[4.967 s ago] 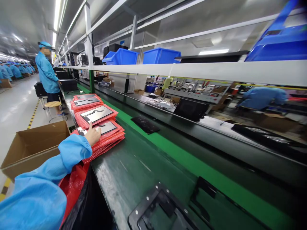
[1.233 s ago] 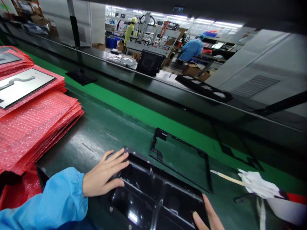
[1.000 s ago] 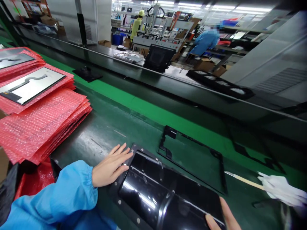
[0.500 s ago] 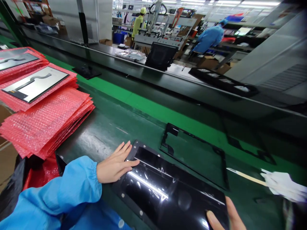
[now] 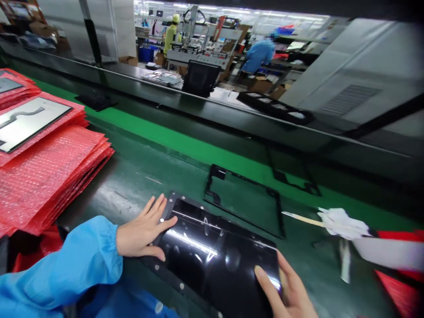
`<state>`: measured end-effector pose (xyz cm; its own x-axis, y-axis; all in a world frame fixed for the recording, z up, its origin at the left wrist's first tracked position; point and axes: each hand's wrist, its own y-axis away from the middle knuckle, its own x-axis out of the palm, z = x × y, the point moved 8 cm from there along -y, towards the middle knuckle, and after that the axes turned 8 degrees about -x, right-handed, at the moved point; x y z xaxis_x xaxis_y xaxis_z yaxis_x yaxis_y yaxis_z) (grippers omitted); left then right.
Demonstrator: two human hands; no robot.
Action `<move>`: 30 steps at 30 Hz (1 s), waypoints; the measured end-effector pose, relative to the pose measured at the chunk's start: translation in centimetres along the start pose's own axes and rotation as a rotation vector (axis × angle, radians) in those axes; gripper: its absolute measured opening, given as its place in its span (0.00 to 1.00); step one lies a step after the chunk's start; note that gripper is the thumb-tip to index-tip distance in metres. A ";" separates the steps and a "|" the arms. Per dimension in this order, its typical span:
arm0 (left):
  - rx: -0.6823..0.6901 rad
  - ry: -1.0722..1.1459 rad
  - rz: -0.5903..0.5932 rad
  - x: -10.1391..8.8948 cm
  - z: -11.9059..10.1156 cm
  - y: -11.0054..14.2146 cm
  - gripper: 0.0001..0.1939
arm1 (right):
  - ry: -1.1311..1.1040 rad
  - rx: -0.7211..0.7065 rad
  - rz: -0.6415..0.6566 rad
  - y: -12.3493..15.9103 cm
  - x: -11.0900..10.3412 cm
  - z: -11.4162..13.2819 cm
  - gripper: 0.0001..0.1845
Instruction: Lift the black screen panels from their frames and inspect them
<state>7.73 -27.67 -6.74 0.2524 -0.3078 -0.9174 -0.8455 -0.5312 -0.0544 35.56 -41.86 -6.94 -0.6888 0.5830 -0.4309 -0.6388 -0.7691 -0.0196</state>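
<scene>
A glossy black screen panel (image 5: pixel 218 251) lies on a dark plate (image 5: pixel 170 201) with pale round dots along its edge. My left hand (image 5: pixel 145 229) rests on the plate's left end, its fingers spread and the thumb apart. One fingertip reaches the panel's surface. At the panel's right end, my right hand (image 5: pixel 285 287) grips the edge, thumb on top and fingers around the side. Just beyond the panel lies a thin black rectangular frame (image 5: pixel 245 216). To the right, a thin-tipped tool with a pale handle (image 5: pixel 304 218) touches a crumpled white cloth (image 5: pixel 341 223).
Red bubble-wrap pouches (image 5: pixel 56 172) are stacked at left, a silver-backed display (image 5: pixel 33 117) on one pile. Another thin black frame (image 5: pixel 294 176) lies farther back on the green bench (image 5: pixel 132 165). A raised ledge (image 5: pixel 212 110) runs behind. Two people stand in the background.
The view has shifted right, so things appear farther left and more of the right side shows. My left thumb now shows spread from the fingers; my right hand still grips the panel's edge.
</scene>
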 end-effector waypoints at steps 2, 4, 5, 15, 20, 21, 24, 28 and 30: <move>0.007 -0.037 0.013 -0.1 -0.2 0.0 0.47 | 0.092 -0.142 -0.021 -0.3 -0.6 0.4 0.34; 0.004 -0.073 0.007 -0.4 -0.3 0.0 0.46 | 0.222 -0.269 0.010 -0.7 -1.1 0.6 0.31; 0.001 -0.094 -0.002 -0.5 -0.3 0.0 0.46 | 0.271 -0.310 0.050 -0.9 -1.2 0.5 0.29; -0.076 -0.377 -0.173 0.0 0.0 -1.8 0.30 | 0.321 -0.213 0.385 -7.3 -2.5 -1.0 0.25; -0.163 -0.408 -0.278 0.3 0.1 -4.2 0.31 | 0.183 0.023 0.571 -10.0 -0.5 -3.6 0.21; -0.158 -0.396 -0.277 0.4 0.1 -4.3 0.31 | 0.168 0.051 0.590 -10.3 -0.2 -3.9 0.20; -0.131 -0.349 -0.255 0.7 0.4 -4.3 0.32 | 0.143 0.127 0.638 -10.8 0.4 -4.3 0.20; -0.126 -0.281 -0.216 0.9 1.0 -3.7 0.36 | 0.171 0.211 0.689 -10.9 0.6 -4.8 0.19; -0.132 -0.260 -0.181 1.2 1.1 -3.3 0.38 | 0.181 0.242 0.704 -10.6 0.6 -5.2 0.18</move>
<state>10.31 -25.44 -8.10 0.2500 0.0028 -0.9682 -0.7255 -0.6617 -0.1893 43.71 -34.72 -11.67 -0.9076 -0.0914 -0.4098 -0.1414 -0.8525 0.5033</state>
